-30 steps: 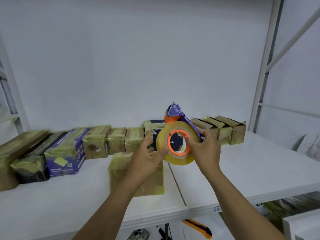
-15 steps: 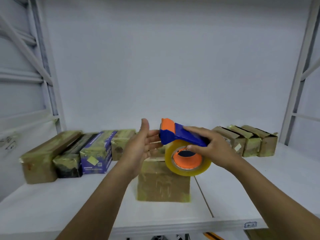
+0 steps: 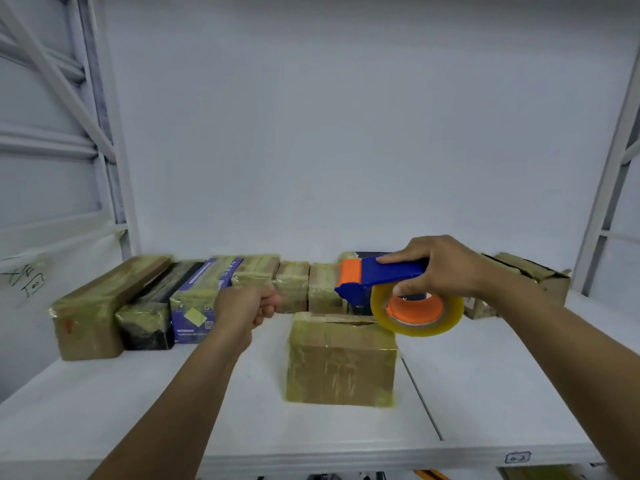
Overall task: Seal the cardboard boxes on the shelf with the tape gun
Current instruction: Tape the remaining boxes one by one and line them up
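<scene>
Head view: white shelf (image 3: 138, 410), taped boxes (image 3: 294, 285) lining pale wall (image 3: 346, 133).

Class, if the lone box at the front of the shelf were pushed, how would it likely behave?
The front box probably slides rather than tips: it sits flat and squat on the smooth white shelf. Its glossy tape wrap may feel slippery.

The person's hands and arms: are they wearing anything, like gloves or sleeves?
Nothing worn shows: the left hand and right hand are ungloved, with no rings or watch visible, and no sleeves appear before the picture's edge.
</scene>
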